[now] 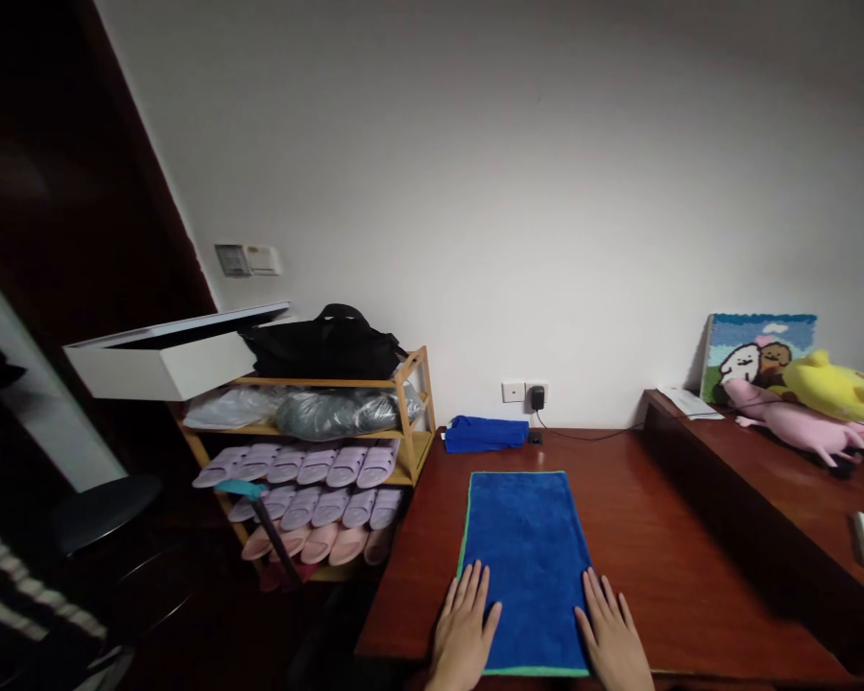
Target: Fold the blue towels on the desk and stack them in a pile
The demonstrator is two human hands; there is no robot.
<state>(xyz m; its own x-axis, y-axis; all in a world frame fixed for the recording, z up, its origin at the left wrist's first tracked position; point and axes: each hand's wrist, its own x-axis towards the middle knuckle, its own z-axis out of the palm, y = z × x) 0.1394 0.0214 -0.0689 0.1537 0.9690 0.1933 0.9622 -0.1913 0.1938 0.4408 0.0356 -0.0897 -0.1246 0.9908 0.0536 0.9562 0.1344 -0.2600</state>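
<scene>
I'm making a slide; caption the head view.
Left hand and right hand at opposite sides of a spread blue cloth on a table.

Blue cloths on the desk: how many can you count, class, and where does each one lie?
2: the green-edged towel, spread flat, left hand and right hand at its edges, and the folded cloth at the back, near the wall. Folds could hide another.

a black bag and a white box are held atop a wooden shoe rack; lilac slippers are lined up below. a black adapter is plugged in at the wall. a pink plush toy and a yellow plush toy are heaped together.
</scene>
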